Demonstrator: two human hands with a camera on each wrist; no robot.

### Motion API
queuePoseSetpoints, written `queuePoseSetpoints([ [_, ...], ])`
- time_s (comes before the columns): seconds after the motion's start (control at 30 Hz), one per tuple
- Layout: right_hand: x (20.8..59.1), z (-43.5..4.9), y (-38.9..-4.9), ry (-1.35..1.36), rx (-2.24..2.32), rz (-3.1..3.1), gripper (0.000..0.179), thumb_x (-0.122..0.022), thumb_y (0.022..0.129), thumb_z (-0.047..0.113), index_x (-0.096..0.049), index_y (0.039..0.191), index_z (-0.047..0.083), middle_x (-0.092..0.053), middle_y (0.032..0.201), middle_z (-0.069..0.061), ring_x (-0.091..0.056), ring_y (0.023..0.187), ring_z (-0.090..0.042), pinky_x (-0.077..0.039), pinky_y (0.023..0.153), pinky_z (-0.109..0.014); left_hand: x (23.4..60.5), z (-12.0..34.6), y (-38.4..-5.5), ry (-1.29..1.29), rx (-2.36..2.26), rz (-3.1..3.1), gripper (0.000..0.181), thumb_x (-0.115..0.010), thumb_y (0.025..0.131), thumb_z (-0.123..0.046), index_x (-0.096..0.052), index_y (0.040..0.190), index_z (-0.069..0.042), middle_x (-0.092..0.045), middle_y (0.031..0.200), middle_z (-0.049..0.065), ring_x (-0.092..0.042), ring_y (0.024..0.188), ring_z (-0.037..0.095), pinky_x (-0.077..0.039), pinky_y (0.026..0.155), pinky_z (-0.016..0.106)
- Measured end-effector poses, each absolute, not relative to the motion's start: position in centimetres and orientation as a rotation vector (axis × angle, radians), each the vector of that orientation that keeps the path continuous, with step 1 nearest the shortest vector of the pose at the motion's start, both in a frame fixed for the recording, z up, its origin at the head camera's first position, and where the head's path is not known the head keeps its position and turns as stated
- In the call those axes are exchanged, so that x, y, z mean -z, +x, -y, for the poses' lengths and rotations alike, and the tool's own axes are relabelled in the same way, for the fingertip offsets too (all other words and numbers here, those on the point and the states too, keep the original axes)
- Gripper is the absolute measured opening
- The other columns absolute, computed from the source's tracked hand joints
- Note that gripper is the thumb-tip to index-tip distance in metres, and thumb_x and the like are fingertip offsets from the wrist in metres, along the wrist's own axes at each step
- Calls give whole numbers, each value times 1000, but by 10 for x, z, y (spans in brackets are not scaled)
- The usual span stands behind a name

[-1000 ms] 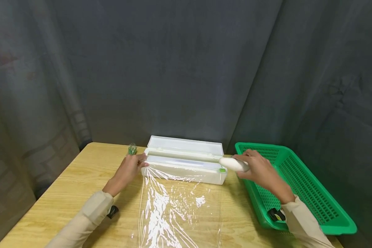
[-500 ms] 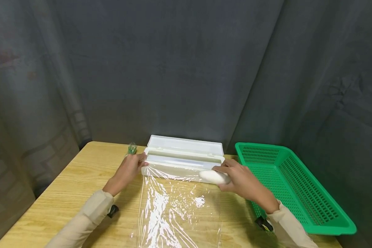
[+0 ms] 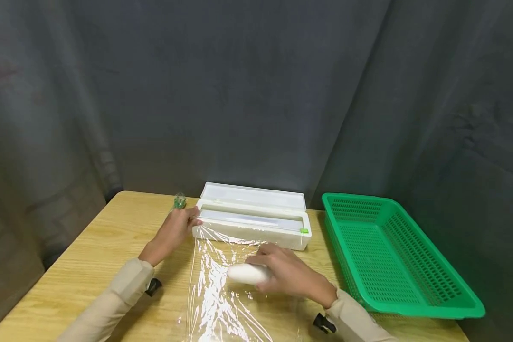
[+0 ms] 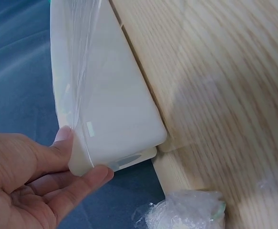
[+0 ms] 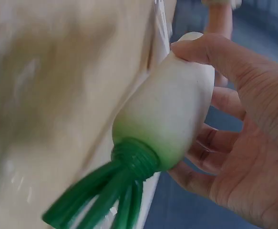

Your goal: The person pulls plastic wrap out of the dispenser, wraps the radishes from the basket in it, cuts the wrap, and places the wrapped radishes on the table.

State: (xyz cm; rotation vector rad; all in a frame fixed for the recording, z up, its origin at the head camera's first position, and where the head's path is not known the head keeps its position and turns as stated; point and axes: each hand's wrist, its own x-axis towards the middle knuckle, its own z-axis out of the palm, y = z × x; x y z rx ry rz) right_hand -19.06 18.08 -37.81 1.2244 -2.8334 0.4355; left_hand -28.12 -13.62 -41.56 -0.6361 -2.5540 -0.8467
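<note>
My left hand [image 3: 175,232] pinches the left end of a white cling film dispenser [image 3: 252,231], thumb on top and fingertips at the end wall in the left wrist view. The dispenser's lid [image 3: 253,196] stands raised at the back, and a small bright green slider [image 3: 304,231] sits at its right end. A sheet of clear cling film [image 3: 213,297] runs from the dispenser toward me over the table. Over this film my right hand [image 3: 286,270] holds a white radish [image 3: 247,274]. The right wrist view shows green stems [image 5: 124,186] at the radish's thick end.
To the right stands a green plastic basket [image 3: 427,311] with slotted walls. Behind my left hand lies a small bundle in clear plastic [image 3: 179,201] with green in it. The wooden table [image 3: 111,237] ends before a dark curtain [image 3: 222,95].
My right hand has carried the radish leftward and nearer to me, from the dispenser's right end to over the film. The left hand has stayed on the dispenser's left end.
</note>
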Motion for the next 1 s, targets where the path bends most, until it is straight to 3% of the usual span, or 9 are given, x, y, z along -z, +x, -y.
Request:
queuePoseSetpoints([
  [0.13,388,-159,-185,1306,-424,2879,49,-88,82,27,-74,128,23,-65,110,3,-53,95,-5,-44,76,-20,416,135,-284,-634,866,2569,21,-76,92,-5,-61,78,-3,-52,61,3,-37,54,7,-40,55,24],
  [0.33,402,-141,-181,1382,-346,2895,47,-88,82,31,-74,126,26,-63,108,7,-51,92,-1,-40,73,-18,419,140,-279,-594,899,2592,19,-75,93,-4,-63,78,-4,-65,68,9,-40,53,6,-41,54,24],
  [0.5,413,-138,-176,1422,-304,2899,44,-90,79,33,-76,119,26,-60,100,10,-48,85,2,-36,70,-16,421,141,-278,-599,894,2587,14,-76,93,-5,-67,82,-2,-68,71,11,-41,54,6,-42,56,25],
  [0.67,417,-139,-177,1409,-282,2898,44,-91,80,36,-76,119,23,-63,102,9,-50,86,2,-39,71,-14,420,140,-281,-607,886,2563,7,-76,92,-4,-72,90,2,-64,67,6,-42,55,7,-43,55,25],
  [0.77,417,-140,-178,1374,-283,2899,47,-90,82,40,-76,122,20,-66,106,8,-54,90,1,-43,74,-14,418,139,-282,-618,876,2555,8,-76,92,-4,-70,88,0,-58,64,2,-41,55,7,-42,55,25],
  [0.9,418,-143,-175,1336,-288,2874,52,-88,83,43,-73,127,19,-66,110,6,-55,93,-1,-45,79,-16,417,140,-281,-625,874,2576,24,-76,93,-4,-59,76,-5,-45,62,-3,-35,54,5,-38,53,23],
  [1.0,418,-149,-171,1320,-255,2819,57,-88,83,44,-69,131,19,-64,112,5,-54,95,-3,-46,82,-19,416,141,-280,-635,871,2600,21,-75,94,-5,-61,79,-2,-46,61,-2,-33,52,5,-35,51,22],
])
